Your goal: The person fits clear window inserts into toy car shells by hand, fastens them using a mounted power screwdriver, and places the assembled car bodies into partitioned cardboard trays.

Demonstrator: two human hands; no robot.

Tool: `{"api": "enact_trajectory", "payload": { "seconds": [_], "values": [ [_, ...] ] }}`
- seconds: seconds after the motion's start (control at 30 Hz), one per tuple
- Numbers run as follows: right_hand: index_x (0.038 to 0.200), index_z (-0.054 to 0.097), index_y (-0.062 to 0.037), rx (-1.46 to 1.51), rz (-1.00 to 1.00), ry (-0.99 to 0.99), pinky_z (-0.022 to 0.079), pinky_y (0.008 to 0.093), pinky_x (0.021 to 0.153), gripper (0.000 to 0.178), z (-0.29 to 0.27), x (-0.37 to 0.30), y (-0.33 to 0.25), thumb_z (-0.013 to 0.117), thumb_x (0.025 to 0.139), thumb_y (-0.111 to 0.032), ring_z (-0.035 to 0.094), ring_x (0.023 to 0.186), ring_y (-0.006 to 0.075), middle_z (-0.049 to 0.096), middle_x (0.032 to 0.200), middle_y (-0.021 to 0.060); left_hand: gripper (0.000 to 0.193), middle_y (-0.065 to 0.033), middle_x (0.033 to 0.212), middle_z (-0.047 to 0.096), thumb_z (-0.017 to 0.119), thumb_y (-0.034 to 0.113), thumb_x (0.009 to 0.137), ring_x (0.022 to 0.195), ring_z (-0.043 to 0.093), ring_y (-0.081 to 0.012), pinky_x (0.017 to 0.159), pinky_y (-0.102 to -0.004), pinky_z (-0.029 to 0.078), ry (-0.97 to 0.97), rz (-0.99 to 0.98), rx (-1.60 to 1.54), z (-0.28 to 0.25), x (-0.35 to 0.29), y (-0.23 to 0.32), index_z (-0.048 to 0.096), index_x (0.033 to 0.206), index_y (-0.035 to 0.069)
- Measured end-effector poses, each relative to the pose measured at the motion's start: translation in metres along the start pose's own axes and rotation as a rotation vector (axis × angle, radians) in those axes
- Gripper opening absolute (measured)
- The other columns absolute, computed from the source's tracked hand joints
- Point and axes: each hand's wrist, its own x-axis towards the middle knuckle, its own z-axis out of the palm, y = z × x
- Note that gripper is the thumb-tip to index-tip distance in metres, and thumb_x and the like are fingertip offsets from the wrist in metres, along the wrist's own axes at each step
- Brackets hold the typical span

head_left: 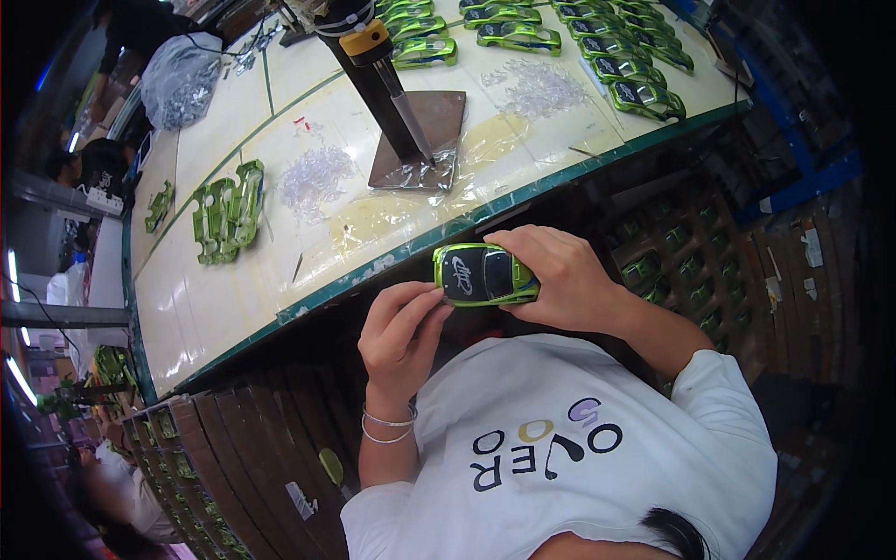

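In front of my chest, just off the table's near edge, my right hand (557, 277) grips a green toy car body (474, 275) by its right end. The body has a black top with a pale pattern and a dark window area. At its left end, my left hand (403, 329) has thumb and fingertips pinched together against the near corner. Whatever lies between those fingertips is too small to make out. On the table beyond are two piles of small clear plastic pieces, one to the left (318, 181) and one to the right (536, 89).
A bench press (378, 84) stands on a brown metal plate (444, 140). Rows of green car bodies (611, 47) fill the table's far right; several upturned ones (228, 213) lie left. Stacked brown trays (271, 448) stand below the table. Other people are at the far left.
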Motion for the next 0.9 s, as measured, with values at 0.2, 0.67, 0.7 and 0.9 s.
{"api": "enact_trajectory", "payload": {
  "seconds": [0.2, 0.67, 0.7, 0.9],
  "values": [
    [0.101, 0.049, -0.0051, -0.049, -0.036, 0.007, 0.045, 0.0343, 0.067, 0.054, 0.003, -0.003, 0.002, 0.070, 0.053, -0.012, 0.055, 0.078, 0.0281, 0.055, 0.086, 0.0108, 0.024, -0.0112, 0.079, 0.056, 0.068, -0.005, 0.058, 0.068, 0.056, -0.0215, 0.057, -0.0260, 0.046, -0.056, 0.033, 0.053, -0.005, 0.001, -0.001, 0.059, 0.080, -0.001],
    [0.102, 0.049, -0.0050, 0.008, -0.026, -0.069, 0.045, 0.0340, 0.069, 0.054, 0.007, -0.002, 0.000, 0.071, 0.053, -0.013, 0.055, 0.080, 0.0281, 0.055, 0.088, 0.0110, 0.016, -0.0103, 0.076, 0.056, 0.063, -0.007, 0.060, 0.064, 0.055, -0.0204, 0.055, -0.0254, 0.045, -0.125, -0.016, 0.026, -0.011, 0.004, -0.005, 0.057, 0.074, -0.001],
    [0.102, 0.049, -0.0052, 0.030, 0.007, -0.079, 0.045, 0.0341, 0.069, 0.055, 0.006, 0.000, -0.002, 0.071, 0.053, -0.013, 0.055, 0.080, 0.0282, 0.055, 0.088, 0.0110, 0.016, -0.0103, 0.076, 0.056, 0.063, -0.007, 0.060, 0.064, 0.055, -0.0204, 0.055, -0.0254, 0.045, -0.123, -0.018, 0.027, -0.012, 0.004, -0.004, 0.057, 0.074, -0.001],
    [0.102, 0.049, -0.0066, 0.083, 0.042, -0.106, 0.045, 0.0342, 0.069, 0.053, 0.009, 0.001, -0.003, 0.070, 0.054, -0.014, 0.055, 0.079, 0.0278, 0.055, 0.086, 0.0105, 0.017, -0.0075, 0.075, 0.054, 0.064, -0.004, 0.061, 0.063, 0.054, -0.0152, 0.055, -0.0231, 0.045, -0.162, -0.150, -0.081, -0.017, 0.005, -0.001, 0.056, 0.076, -0.001]
  ]
}}
